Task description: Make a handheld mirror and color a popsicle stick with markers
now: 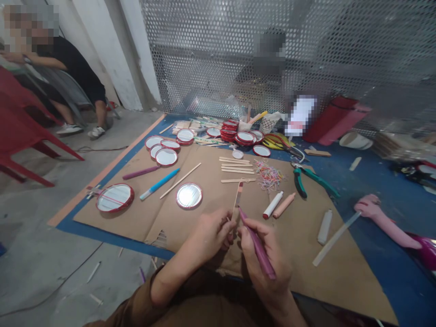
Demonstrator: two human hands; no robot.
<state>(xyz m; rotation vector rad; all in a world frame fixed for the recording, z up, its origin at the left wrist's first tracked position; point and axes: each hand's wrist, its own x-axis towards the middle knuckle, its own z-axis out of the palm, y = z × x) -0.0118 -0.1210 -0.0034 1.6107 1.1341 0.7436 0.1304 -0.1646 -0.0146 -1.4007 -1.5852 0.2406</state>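
Hands (209, 236) over cardboard (316, 281) on blue matting (384, 254), perforated metal wall (218, 54) behind.

Round mirrors with red rims (189, 195) lie on a big sheet of brown cardboard (163, 218), and more are piled in a stack (229, 131) near the back. A blue marker (159, 184) lies by the mirrors. Little rubber bands (268, 176) sit in a bright heap beside green pliers (306, 177). Yellow scissors (275, 141) lie behind them. The cardboard sits on a blue mat (384, 254) on the gray floor (41, 218). A red plastic chair (20, 122) stands on the left, and a person in a black shirt (78, 68) sits near it. A metal wall with lots of small holes (218, 54) stands at the back.
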